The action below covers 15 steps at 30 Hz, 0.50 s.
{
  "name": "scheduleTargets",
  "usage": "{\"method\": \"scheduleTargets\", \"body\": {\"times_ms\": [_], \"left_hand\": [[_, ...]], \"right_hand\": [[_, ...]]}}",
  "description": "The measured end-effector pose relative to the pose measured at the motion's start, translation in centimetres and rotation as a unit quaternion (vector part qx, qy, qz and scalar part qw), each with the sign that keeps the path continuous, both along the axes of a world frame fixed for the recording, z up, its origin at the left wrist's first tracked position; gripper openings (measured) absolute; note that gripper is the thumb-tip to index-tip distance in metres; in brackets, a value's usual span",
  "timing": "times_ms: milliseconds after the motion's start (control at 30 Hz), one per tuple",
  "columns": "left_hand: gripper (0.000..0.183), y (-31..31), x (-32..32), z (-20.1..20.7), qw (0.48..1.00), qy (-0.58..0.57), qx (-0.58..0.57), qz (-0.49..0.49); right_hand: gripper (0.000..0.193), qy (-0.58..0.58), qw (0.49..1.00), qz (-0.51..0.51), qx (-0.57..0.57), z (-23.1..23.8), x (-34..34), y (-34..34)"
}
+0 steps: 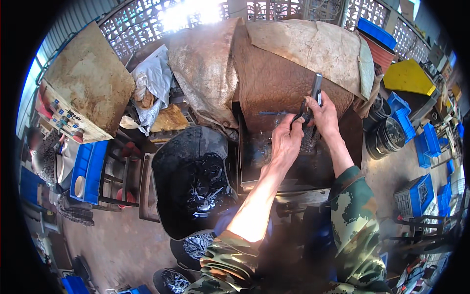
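Both my hands are raised close together over a dark metal trough (248, 166) with a brown sheet (274, 90) behind it. A flat silver metal bar (317, 83) stands up out of my right hand (324, 116), its fingers closed round the lower part. My left hand (286, 142), just left of it, is closed on a dark slim piece (299, 112), whose exact kind I cannot make out. Below the hands, wet-looking bits lie in the trough. To the left stands a large black bin (164, 196) holding many thin dark metal strips (210, 193).
Two tubs of metal strips (198, 245) (175, 280) stand below the bin. A stained box with knobs (88, 83) is at far left, beside a blue crate (89, 171). Black buckets (387, 137) and blue crates (421, 193) stand to the right.
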<state>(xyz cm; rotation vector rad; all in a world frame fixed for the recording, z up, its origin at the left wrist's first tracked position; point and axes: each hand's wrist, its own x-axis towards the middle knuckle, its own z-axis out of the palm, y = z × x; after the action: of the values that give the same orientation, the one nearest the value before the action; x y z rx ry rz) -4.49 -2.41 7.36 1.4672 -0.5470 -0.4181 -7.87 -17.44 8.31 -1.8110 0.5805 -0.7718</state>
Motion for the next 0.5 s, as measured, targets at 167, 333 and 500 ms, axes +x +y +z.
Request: {"method": "scheduleTargets", "body": {"times_ms": [167, 333, 500], "left_hand": [[0.023, 0.14, 0.18, 0.24, 1.0, 0.001, -0.011, -0.001], [0.024, 0.29, 0.08, 0.62, 0.999, 0.033, 0.002, -0.004], [0.023, 0.38, 0.33, 0.68, 1.0, -0.006, -0.008, 0.003]], "right_hand": [[0.023, -0.01, 1.0, 0.002, 0.004, -0.06, 0.17, 0.01], [0.024, -0.006, 1.0, -0.01, 0.003, -0.01, 0.11, -0.01], [0.025, -0.012, 1.0, -0.005, 0.008, -0.03, 0.18, 0.03]]}}
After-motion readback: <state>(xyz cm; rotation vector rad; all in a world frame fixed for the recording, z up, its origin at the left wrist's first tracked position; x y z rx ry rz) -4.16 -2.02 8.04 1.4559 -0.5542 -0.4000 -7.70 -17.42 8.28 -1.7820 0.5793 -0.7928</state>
